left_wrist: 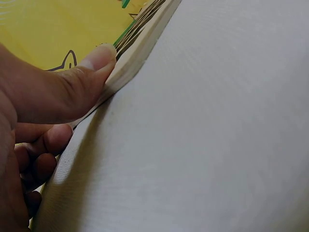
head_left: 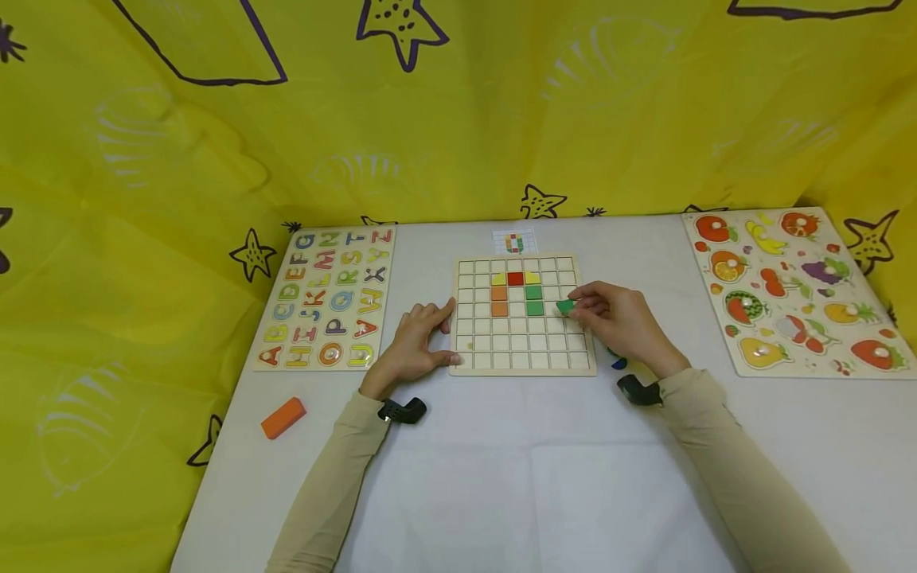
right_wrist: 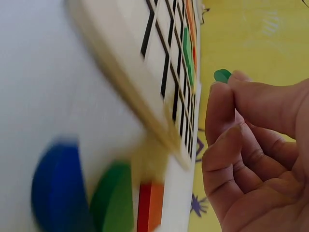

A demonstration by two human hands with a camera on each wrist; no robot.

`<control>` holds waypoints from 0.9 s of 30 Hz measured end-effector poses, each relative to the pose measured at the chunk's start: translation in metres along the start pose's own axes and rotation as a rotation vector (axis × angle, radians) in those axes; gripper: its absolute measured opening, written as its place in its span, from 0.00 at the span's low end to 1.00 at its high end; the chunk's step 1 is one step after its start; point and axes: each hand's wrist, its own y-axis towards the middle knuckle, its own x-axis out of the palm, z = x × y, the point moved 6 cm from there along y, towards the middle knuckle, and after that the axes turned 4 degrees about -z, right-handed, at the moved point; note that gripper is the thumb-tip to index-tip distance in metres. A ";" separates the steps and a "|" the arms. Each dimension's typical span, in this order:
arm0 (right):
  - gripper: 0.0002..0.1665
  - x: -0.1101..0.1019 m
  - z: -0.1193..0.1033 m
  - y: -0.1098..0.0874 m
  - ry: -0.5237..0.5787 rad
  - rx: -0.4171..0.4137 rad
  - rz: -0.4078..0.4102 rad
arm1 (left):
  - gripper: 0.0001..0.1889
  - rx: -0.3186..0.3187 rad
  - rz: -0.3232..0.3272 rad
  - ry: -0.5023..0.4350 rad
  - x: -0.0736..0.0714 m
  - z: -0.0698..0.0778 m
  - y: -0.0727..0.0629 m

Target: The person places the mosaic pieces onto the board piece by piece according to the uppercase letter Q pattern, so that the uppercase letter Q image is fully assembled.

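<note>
A wooden grid board lies flat on the white table. On its squares sit two yellow corner pieces, a red square, two orange squares and two green squares. The left hand rests against the board's left side, its thumb at the near left corner and forefinger farther up the edge. Between thumb and forefinger, the right hand pinches a small green tile with a rounded edge, over the board's right columns.
Beside the board's right edge are loose blue and green rounded pieces and a red-and-orange block. A pattern card lies behind. Letter puzzle left, fruit puzzle right, orange block front left.
</note>
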 end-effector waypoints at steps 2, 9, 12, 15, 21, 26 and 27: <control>0.15 0.006 -0.003 0.004 0.013 -0.004 -0.012 | 0.53 -0.001 0.000 0.000 0.000 0.000 0.000; 0.16 0.031 -0.017 0.014 0.039 -0.017 -0.060 | 0.52 0.001 0.002 -0.001 0.000 -0.001 0.000; 0.16 0.041 -0.024 0.017 0.054 -0.032 -0.082 | 0.52 0.004 0.003 0.000 0.000 -0.001 -0.001; 0.15 0.050 -0.031 0.020 0.059 -0.040 -0.103 | 0.52 0.004 0.001 -0.004 0.000 -0.001 0.000; 0.14 0.065 -0.039 0.025 0.066 -0.045 -0.143 | 0.52 0.002 -0.002 -0.013 0.000 -0.001 0.001; 0.12 0.073 -0.041 0.027 0.043 -0.038 -0.166 | 0.52 0.004 0.003 -0.013 0.000 -0.002 0.001; 0.12 0.074 -0.041 0.027 0.042 -0.033 -0.171 | 0.52 0.004 0.002 -0.015 0.000 -0.001 0.001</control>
